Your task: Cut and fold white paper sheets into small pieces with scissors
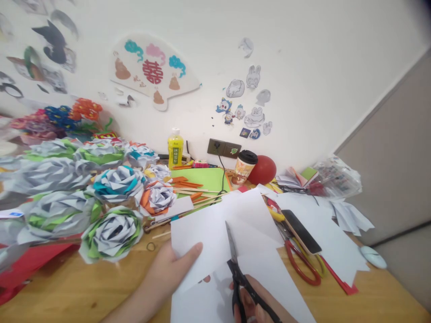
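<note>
The left hand (178, 262) grips white paper (198, 231); the right hand (268, 294) holds black scissors (238, 272) pointing away across the paper.

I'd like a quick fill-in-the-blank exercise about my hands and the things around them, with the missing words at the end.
1. The right hand holds metal-bladed scissors with ____ handles.
2. The left hand rests its ____ on top of a thin white paper sheet.
3. A tall bottle of yellow drink by the wall has a ____ cap.
4. Beside the patterned, dark-lidded paper cup sits a round, balloon-like object coloured ____.

Missing words: black; thumb; white; red.
</note>
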The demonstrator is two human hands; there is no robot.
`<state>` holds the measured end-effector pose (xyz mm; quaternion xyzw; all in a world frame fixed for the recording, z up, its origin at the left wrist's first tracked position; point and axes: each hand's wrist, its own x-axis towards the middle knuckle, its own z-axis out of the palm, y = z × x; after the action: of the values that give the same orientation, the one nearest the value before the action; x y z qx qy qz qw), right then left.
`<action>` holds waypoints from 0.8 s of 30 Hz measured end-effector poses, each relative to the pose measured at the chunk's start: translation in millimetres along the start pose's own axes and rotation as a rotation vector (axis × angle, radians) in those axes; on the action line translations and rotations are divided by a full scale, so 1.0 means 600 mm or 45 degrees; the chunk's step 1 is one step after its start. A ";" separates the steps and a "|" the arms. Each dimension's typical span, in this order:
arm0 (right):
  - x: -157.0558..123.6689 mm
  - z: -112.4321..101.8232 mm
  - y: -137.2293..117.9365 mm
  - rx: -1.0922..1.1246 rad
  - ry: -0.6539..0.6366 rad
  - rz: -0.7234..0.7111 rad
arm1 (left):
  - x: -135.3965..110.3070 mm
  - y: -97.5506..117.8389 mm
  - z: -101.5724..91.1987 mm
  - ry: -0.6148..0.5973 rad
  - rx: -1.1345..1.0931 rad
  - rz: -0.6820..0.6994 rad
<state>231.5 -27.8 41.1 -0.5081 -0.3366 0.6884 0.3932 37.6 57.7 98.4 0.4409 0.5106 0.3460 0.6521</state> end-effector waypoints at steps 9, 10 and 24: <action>0.007 0.015 0.008 0.075 -0.016 -0.003 | 0.006 -0.007 -0.006 -0.087 -0.074 -0.015; 0.009 0.014 0.012 0.061 -0.019 -0.016 | 0.007 -0.007 -0.007 -0.097 -0.074 -0.016; -0.004 -0.005 0.012 -0.456 -0.052 -0.296 | -0.008 0.002 0.001 -0.021 -0.018 0.032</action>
<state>233.4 -32.8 35.2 -0.5136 -0.5179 0.5776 0.3666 37.1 53.5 101.2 0.4458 0.4971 0.3540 0.6549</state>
